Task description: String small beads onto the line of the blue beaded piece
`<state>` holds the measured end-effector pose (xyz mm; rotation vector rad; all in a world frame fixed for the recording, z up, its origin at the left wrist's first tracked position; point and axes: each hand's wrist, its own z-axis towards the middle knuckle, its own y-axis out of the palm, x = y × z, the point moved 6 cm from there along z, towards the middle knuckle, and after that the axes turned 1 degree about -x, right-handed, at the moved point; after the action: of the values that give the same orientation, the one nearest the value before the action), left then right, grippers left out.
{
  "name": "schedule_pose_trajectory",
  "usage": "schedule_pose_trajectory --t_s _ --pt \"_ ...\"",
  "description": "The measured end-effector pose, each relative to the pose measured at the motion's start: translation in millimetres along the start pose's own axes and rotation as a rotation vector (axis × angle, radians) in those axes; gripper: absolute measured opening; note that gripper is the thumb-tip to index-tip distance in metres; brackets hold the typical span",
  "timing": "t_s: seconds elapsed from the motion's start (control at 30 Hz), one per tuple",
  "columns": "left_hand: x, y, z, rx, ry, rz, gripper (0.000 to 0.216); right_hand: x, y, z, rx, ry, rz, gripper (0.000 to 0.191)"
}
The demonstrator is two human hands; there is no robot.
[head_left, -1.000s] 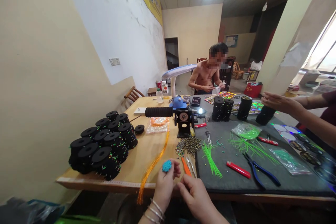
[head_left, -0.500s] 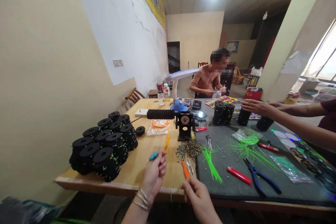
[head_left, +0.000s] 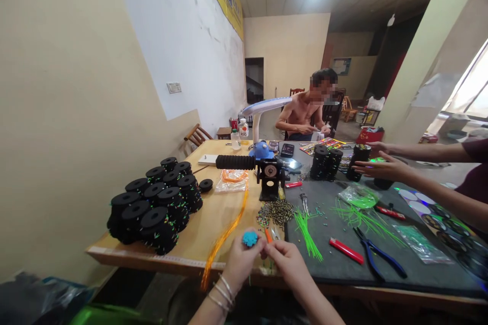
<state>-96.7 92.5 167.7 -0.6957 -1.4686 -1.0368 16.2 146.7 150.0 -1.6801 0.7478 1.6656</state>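
My left hand (head_left: 241, 262), with bangles on the wrist, is closed at the table's near edge and carries a small blue spiky pad (head_left: 250, 237) on top of a finger. My right hand (head_left: 287, 261) is beside it, fingertips pinched and touching the left hand's fingers; something thin and green shows below them, too small to name. Just beyond lie orange scissors (head_left: 269, 236), a pile of small metal beads (head_left: 275, 212) and a bundle of green strands (head_left: 306, 226).
Several black foam spools (head_left: 154, 202) are heaped at the left on the wooden table (head_left: 213, 210). A black winder (head_left: 269, 175), lamp (head_left: 262, 111), red lighter (head_left: 346, 250) and blue pliers (head_left: 377, 253) lie on the dark mat (head_left: 339, 213). Another person's hands (head_left: 381, 167) reach for black stacks (head_left: 326, 161); a person sits farther back (head_left: 305, 111).
My left hand came back toward my right hand and the two now meet, the blue pad facing up again. The other person's hands shifted among the black stacks.
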Motion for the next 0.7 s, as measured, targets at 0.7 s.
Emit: schedule_pose_trajectory --t_s 0.7 --pt "-6 -24 58 0.202 -0.037 0.018 0.032 8 -1 16 -0.050 0.091 -0.021 0.048"
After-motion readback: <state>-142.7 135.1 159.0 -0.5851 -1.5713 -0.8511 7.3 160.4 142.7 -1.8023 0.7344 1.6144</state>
